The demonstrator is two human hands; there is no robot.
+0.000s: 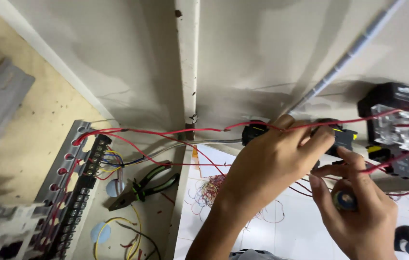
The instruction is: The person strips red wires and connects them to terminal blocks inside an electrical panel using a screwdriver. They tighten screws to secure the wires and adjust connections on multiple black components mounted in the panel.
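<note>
Your left hand (pixel 269 166) comes up from the bottom of the view, with the arm straight and the wrist bent a little to the right. Its fingers (pixel 317 137) stretch out and pinch a small black part with a yellow mark (pixel 344 139). The thumb is hidden behind the hand, so you see only the back of it. The grip is closed on that black part.

Your right hand (pixel 361 212) sits just below and to the right, very close to the left one. It is curled into a fist around a screwdriver (pixel 345 200). You can see the round blue and yellow end of the handle facing you. The pointer finger lies flat across the top, reaching left toward the black part.

A red wire (pixel 175 131) runs from the left, crosses over your left hand, and goes on to a black relay with a clear top (pixel 397 120) on the right. That relay is near your hands but not touching them.

Far to the left, a pair of green and black pliers (pixel 149 185) lies on the board. Beside it is a long black terminal strip (pixel 81 192) with many coloured wires.
</note>
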